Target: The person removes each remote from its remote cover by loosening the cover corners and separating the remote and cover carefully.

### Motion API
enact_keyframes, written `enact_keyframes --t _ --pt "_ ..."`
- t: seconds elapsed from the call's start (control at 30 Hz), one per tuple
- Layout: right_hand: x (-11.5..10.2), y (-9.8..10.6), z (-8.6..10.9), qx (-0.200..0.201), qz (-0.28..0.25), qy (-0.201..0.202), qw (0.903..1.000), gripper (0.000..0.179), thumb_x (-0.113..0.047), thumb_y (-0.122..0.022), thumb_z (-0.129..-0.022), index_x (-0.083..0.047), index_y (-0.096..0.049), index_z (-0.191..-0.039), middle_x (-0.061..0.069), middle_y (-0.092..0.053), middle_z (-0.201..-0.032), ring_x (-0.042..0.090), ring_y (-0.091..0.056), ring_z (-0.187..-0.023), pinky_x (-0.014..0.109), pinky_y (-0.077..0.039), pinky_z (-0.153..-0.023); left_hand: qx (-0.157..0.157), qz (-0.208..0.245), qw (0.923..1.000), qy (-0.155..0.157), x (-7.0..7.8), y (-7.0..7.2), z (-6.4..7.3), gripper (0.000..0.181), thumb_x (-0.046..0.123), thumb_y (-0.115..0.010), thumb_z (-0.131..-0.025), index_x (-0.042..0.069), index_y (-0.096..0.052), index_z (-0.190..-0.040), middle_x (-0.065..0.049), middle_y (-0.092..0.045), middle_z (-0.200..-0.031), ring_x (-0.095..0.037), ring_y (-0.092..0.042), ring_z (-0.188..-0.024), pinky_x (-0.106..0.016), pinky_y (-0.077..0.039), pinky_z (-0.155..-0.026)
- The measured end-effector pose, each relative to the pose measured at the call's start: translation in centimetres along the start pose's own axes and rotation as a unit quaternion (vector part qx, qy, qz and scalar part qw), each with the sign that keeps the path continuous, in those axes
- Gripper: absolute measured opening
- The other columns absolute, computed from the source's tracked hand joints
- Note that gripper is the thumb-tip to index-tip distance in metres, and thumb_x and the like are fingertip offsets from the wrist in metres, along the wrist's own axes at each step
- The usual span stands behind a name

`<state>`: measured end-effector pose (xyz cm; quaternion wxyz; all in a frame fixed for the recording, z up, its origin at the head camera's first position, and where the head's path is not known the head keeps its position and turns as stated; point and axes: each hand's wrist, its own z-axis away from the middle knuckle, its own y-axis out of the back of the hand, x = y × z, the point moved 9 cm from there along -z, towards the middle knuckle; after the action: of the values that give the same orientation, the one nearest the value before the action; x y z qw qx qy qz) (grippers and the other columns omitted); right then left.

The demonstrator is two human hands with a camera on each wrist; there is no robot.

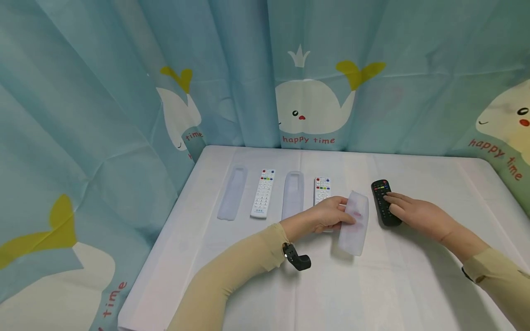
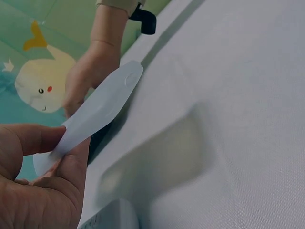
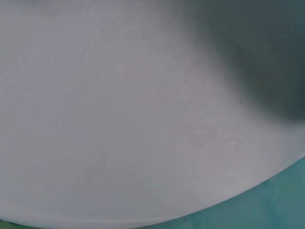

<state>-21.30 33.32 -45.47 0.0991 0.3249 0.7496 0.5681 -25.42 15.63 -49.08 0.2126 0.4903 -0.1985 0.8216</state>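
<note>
In the head view my left hand (image 1: 327,214) pinches a translucent remote-control cover (image 1: 356,234) between thumb and fingers, raised above the table. The left wrist view shows this cover (image 2: 102,102) edge-on, its shadow falling on the cloth. To its right, a black remote control (image 1: 379,195) lies buttons up. The fingers of my right hand (image 1: 424,218) rest on its right side, fairly straight. Behind my left hand lies a white remote control (image 1: 322,186), partly hidden by that hand. The right wrist view catches neither hand nor remote, only cloth and shadow.
Left of my left hand lie another translucent cover (image 1: 293,193), a second white remote (image 1: 262,193) and a further cover (image 1: 233,193), in a row. White cloth covers the table (image 1: 256,294). A blue whale-print curtain (image 1: 244,69) hangs along its back and left sides.
</note>
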Motion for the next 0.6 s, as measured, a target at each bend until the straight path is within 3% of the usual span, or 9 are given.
enact_keyframes --t 0.1,0.33,0.5,0.6 --pt "-0.3 -0.2 0.0 0.004 0.023 0.024 0.9994 0.042 -0.012 -0.002 -0.112 -0.008 -0.040 -0.095 0.026 -0.062 -0.123 0.039 -0.061 -0.112 0.041 -0.052 -0.062 0.000 0.005 1.0000 0.001 0.1 0.0 0.1 0.050 -0.013 -0.072 -0.086 0.003 -0.057 -0.131 -0.008 -0.070 -0.107 -0.024 -0.069 -0.095 -0.045 -0.058 -0.088" --pt "-0.1 -0.5 0.5 -0.006 0.018 0.019 0.9996 0.044 -0.013 -0.002 -0.111 -0.008 -0.042 -0.096 0.026 -0.062 -0.122 0.039 -0.061 -0.112 0.045 -0.055 -0.068 -0.004 0.003 1.0000 0.001 0.2 0.0 0.1 0.051 -0.011 -0.072 -0.087 0.003 -0.056 -0.133 -0.007 -0.070 -0.105 -0.022 -0.069 -0.094 -0.045 -0.058 -0.090" --pt "0.2 -0.4 0.9 -0.010 -0.005 0.004 0.9999 0.027 -0.005 -0.019 -0.107 -0.008 -0.045 -0.104 0.024 -0.061 -0.127 0.038 -0.062 -0.112 0.046 -0.055 -0.075 0.020 0.006 0.9998 0.001 0.5 0.4 -0.1 0.055 -0.010 -0.073 -0.087 0.003 -0.054 -0.136 -0.008 -0.069 -0.107 -0.023 -0.068 -0.095 -0.049 -0.056 -0.092" --pt "0.3 -0.2 1.1 -0.007 -0.017 -0.005 0.9998 0.018 0.003 -0.037 -0.097 -0.008 -0.047 -0.106 0.024 -0.060 -0.129 0.038 -0.062 -0.111 0.047 -0.056 -0.076 0.035 0.005 0.9994 -0.004 0.7 0.6 -0.2 0.056 -0.010 -0.072 -0.087 0.003 -0.053 -0.138 -0.008 -0.068 -0.107 -0.025 -0.067 -0.097 -0.051 -0.056 -0.092"
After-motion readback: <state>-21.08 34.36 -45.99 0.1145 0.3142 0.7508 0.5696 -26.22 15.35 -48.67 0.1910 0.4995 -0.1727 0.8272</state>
